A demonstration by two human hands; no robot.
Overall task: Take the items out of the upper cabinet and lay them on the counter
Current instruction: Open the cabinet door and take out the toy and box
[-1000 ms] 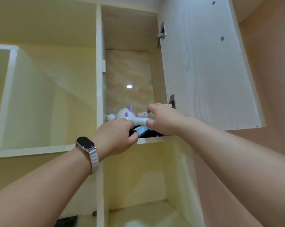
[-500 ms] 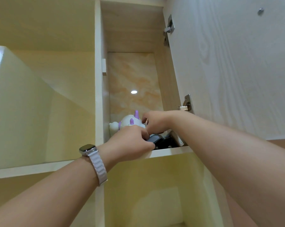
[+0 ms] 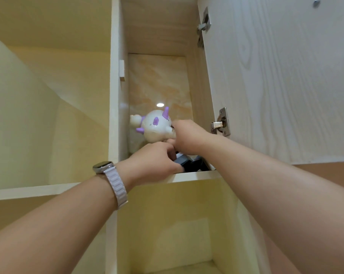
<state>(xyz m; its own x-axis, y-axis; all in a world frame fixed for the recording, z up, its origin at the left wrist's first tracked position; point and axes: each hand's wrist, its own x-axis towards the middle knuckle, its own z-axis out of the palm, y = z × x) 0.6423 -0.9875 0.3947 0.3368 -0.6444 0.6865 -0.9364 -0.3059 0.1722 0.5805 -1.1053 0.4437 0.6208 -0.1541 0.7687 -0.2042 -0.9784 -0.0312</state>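
Both hands are raised into the narrow upper cabinet compartment (image 3: 157, 80), whose door (image 3: 276, 76) stands open to the right. The white toy figure (image 3: 157, 126) with purple horns sits at the front of the shelf (image 3: 195, 177), tilted — its round head up and to the left, its long axis running down toward the right, where the right hand (image 3: 189, 136) meets it. The right-hand grip is closed around the figure's lower right side; the fingers are curled and mostly hidden behind the hand.

The left hand (image 3: 155, 163), a watch (image 3: 105, 167) on its wrist, rests at the shelf's front edge. Its grip is curled onto a dark flat object (image 3: 182, 161); it cannot be told whether the object is actually clamped. A second dark item (image 3: 198, 165) lies just beside it, against the compartment's right wall.

Against the frame 0.5 s earlier: the figure stands higher and shows more of its head — 3 purple horns are visible, against 2 before. Both hands remain at the same shelf edge. The dark objects remain on the shelf.
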